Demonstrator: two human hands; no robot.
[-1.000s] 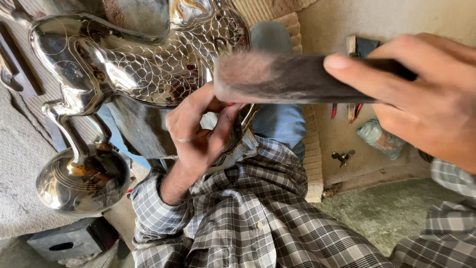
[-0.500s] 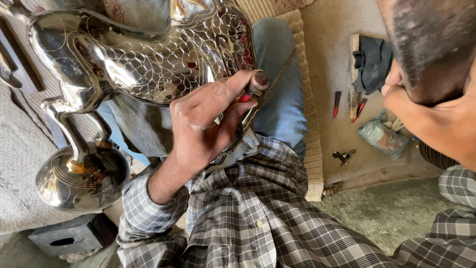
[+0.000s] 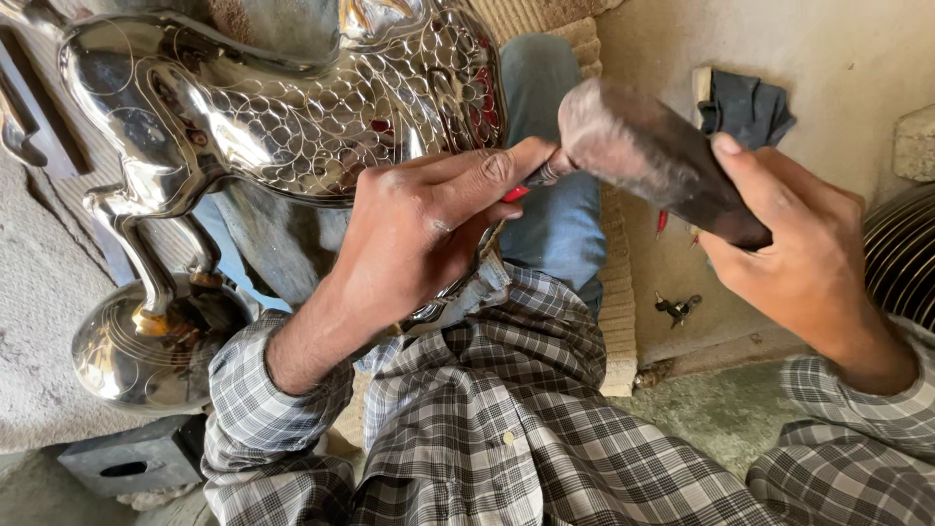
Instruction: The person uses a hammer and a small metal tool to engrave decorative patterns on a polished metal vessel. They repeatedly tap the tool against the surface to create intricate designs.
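A shiny silver bird figure [image 3: 292, 127] with engraved scale patterns and a domed base [image 3: 146, 351] rests across my lap. My left hand [image 3: 429, 224] lies against its lower edge, fingers pinched on a thin metal chisel [image 3: 541, 175] whose top sticks out by my fingertips. My right hand [image 3: 799, 253] grips a dark wooden mallet block [image 3: 653, 156], and its worn end meets the top of the chisel. Part of the chisel's shaft is hidden by my fingers.
My checked shirt and blue-jeaned knee [image 3: 545, 127] fill the middle. A dark cloth [image 3: 745, 107] lies on the dusty floor at the right, with small keys [image 3: 677, 309] nearby. A woven mat edge [image 3: 614, 292] runs beside my leg; a dark block [image 3: 127, 463] sits bottom left.
The mallet in my right hand swung away to the upper right and has now come back down onto the chisel top. My left hand stayed on the chisel against the figure.
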